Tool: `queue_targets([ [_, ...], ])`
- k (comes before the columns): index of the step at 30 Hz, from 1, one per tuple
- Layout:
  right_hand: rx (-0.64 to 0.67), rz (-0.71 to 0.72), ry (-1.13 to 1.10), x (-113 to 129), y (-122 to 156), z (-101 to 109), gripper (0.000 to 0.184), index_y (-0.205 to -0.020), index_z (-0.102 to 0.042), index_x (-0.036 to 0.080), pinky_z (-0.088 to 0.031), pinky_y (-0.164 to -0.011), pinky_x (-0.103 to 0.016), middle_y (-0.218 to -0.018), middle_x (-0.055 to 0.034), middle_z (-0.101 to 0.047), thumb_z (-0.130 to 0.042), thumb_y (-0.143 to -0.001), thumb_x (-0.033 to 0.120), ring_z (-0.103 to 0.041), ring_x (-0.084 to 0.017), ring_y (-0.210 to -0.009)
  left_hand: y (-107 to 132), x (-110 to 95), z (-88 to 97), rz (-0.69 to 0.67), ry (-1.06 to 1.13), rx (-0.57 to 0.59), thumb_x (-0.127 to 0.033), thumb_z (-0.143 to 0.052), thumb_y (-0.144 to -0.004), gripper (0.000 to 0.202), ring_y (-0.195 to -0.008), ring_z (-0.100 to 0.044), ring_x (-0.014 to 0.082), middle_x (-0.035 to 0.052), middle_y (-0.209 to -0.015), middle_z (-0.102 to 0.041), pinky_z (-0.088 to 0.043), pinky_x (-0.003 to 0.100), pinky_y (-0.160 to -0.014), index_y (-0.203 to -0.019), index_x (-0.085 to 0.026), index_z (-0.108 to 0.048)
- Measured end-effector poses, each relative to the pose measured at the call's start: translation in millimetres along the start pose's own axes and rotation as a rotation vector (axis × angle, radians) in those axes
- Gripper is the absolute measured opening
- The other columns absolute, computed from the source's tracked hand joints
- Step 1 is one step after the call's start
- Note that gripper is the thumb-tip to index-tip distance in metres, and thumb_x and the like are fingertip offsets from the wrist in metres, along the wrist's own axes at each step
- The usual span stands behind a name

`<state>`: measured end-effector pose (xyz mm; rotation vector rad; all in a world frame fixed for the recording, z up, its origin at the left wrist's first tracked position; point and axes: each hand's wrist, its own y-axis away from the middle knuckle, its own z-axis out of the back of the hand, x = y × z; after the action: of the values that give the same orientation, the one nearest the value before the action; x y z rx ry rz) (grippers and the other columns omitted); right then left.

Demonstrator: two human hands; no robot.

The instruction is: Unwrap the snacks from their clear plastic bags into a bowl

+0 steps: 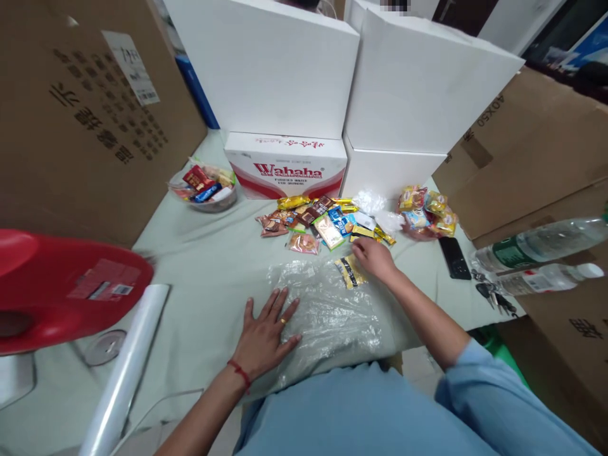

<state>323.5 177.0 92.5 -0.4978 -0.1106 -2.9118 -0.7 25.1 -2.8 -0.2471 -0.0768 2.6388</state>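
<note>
My left hand lies flat with fingers spread, over the left edge of a clear plastic sheet or bag. A ring and a red cord bracelet are on it. My right hand is curled at the front of a pile of wrapped snacks, fingers drawn together. A yellow-and-black snack packet lies right at its fingers; whether they grip it is hidden. Another yellow-and-black packet rests on the clear plastic, just below and left of that hand.
A bowl of snacks stands back left, a snack-filled basket back right. White boxes wall the back. On the right are a phone, keys and bottles. A plastic-film roll and red object are left.
</note>
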Motion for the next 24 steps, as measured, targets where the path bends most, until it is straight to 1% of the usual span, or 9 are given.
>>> queue_targets([
  [3, -0.007, -0.098, 0.108, 40.2, -55.7, -16.0, 0.035, -0.126, -0.062, 0.019, -0.05, -0.088, -0.037, -0.125, -0.0157, -0.069, -0.054, -0.101, 0.043, -0.063, -0.031, -0.116, 1.0, 1.4, -1.1, -0.002, -0.007, -0.031, -0.056, -0.05, -0.097, 0.066, -0.154, -0.033, 0.0342, 0.0115, -0.169, -0.033, 0.003, 0.068, -0.123, -0.158, -0.033, -0.04],
  [6, 0.023, -0.187, 0.12, 62.4, -74.9, -35.0, 0.046, -0.129, -0.058, 0.016, -0.049, -0.089, -0.036, -0.126, -0.0178, -0.068, -0.067, -0.094, 0.044, -0.061, -0.031, -0.119, 1.1, 1.5, -1.6, -0.008, -0.009, -0.043, -0.054, -0.05, -0.097, 0.065, -0.153, -0.035, 0.0329, 0.0113, -0.168, -0.034, 0.003, 0.067, -0.123, -0.158, -0.033, -0.04],
  [8, 0.051, -0.237, 0.081, 62.4, -72.8, -43.6, 0.046, -0.125, -0.059, 0.016, -0.049, -0.089, -0.035, -0.124, -0.0176, -0.067, -0.071, -0.09, 0.044, -0.062, -0.03, -0.115, 0.6, 0.9, -0.8, -0.002, -0.005, -0.034, -0.055, -0.052, -0.096, 0.067, -0.153, -0.035, 0.0334, 0.0119, -0.168, -0.035, 0.003, 0.068, -0.123, -0.158, -0.032, -0.04],
  [11, 0.015, -0.193, 0.011, 45.8, -58.3, -43.2, 0.029, -0.107, -0.063, 0.018, -0.048, -0.09, -0.036, -0.113, -0.0142, -0.067, -0.069, -0.091, 0.041, -0.062, -0.028, -0.107, 0.1, 0.1, 0.9, 0.001, 0.013, -0.01, -0.06, -0.055, -0.093, 0.073, -0.154, -0.034, 0.0362, 0.014, -0.168, -0.033, 0.004, 0.07, -0.122, -0.158, -0.031, -0.041],
  [15, -0.334, -0.058, -0.157, 23.9, -25.8, -22.4, 0.01, -0.095, -0.056, 0.021, -0.048, -0.088, -0.036, -0.101, -0.0081, -0.063, -0.059, -0.091, 0.03, -0.058, -0.025, -0.098, 1.1, 1.2, -0.5, -0.011, 0.038, -0.002, -0.067, -0.054, -0.09, 0.086, -0.154, -0.033, 0.0372, 0.0172, -0.168, -0.031, 0.008, 0.07, -0.121, -0.162, -0.026, -0.033],
  [16, -0.372, -0.002, -0.214, 23.3, -14.8, -17.4, 0.008, -0.095, -0.053, 0.022, -0.049, -0.085, -0.035, -0.099, -0.007, -0.063, -0.057, -0.091, 0.028, -0.058, -0.023, -0.095, 1.3, 1.7, -1.6, -0.008, 0.041, -0.002, -0.068, -0.053, -0.09, 0.088, -0.154, -0.033, 0.0371, 0.0181, -0.167, -0.032, 0.008, 0.07, -0.122, -0.163, -0.024, -0.03],
  [18, -0.297, 0.172, -0.295, 29.7, 10.2, -13.0, 0.01, -0.096, -0.05, 0.024, -0.05, -0.08, -0.033, -0.103, -0.0068, -0.064, -0.057, -0.088, 0.023, -0.059, -0.022, -0.092, 0.6, 2.3, -3.4, 0.006, 0.043, -0.001, -0.067, -0.052, -0.09, 0.09, -0.154, -0.033, 0.0375, 0.0199, -0.167, -0.033, 0.008, 0.069, -0.122, -0.164, -0.021, -0.027],
  [21, -0.03, 0.44, -0.241, 50.3, 46.0, -24.0, 0.026, -0.104, -0.051, 0.023, -0.05, -0.085, -0.034, -0.118, -0.0097, -0.065, -0.061, -0.082, 0.015, -0.061, -0.023, -0.1, -4.0, 1.8, -3.1, 0.032, 0.046, 0.005, -0.065, -0.052, -0.092, 0.089, -0.154, -0.033, 0.0377, 0.0202, -0.167, -0.033, 0.006, 0.07, -0.122, -0.164, -0.021, -0.025],
  [24, 0.121, 0.529, -0.059, 65.4, 67.9, -45.7, 0.031, -0.11, -0.055, 0.021, -0.05, -0.09, -0.039, -0.123, -0.0129, -0.066, -0.064, -0.083, 0.011, -0.06, -0.027, -0.107, -10.8, 0.5, 0.5, 0.054, 0.065, 0.03, -0.063, -0.052, -0.093, 0.085, -0.155, -0.03, 0.037, 0.0183, -0.168, -0.032, 0.006, 0.071, -0.121, -0.164, -0.025, -0.025],
])
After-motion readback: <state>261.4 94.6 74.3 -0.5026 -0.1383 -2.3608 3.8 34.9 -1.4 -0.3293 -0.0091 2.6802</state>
